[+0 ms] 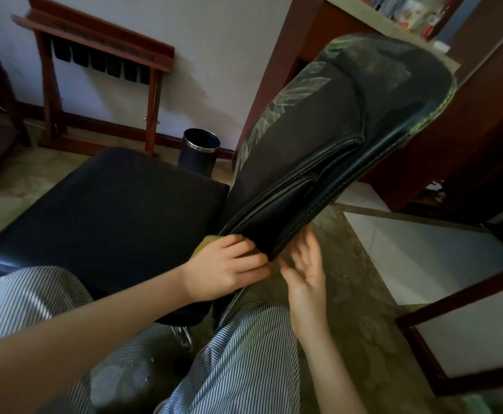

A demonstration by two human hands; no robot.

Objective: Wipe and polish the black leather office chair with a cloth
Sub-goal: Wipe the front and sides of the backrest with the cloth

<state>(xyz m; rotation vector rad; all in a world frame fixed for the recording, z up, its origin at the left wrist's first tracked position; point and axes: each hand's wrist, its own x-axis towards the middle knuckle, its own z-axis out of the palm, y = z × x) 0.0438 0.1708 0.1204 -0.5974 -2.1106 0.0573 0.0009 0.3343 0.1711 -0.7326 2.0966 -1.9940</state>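
The black leather office chair fills the middle of the head view: its seat (110,204) lies to the left and its worn, cracked backrest (333,121) leans up to the right. My left hand (226,267) presses a yellow-green cloth (207,243) against the backrest's lower edge, with most of the cloth hidden under the fingers. My right hand (307,270) is just right of that edge, fingers spread, touching or nearly touching the stitched rim and holding nothing.
A black metal waste bin (199,150) stands on the floor behind the seat. A dark wooden rack (101,55) is against the back wall, wooden furniture (483,130) at the right, and a wooden frame (453,309) near right. My striped trouser legs (244,354) are below.
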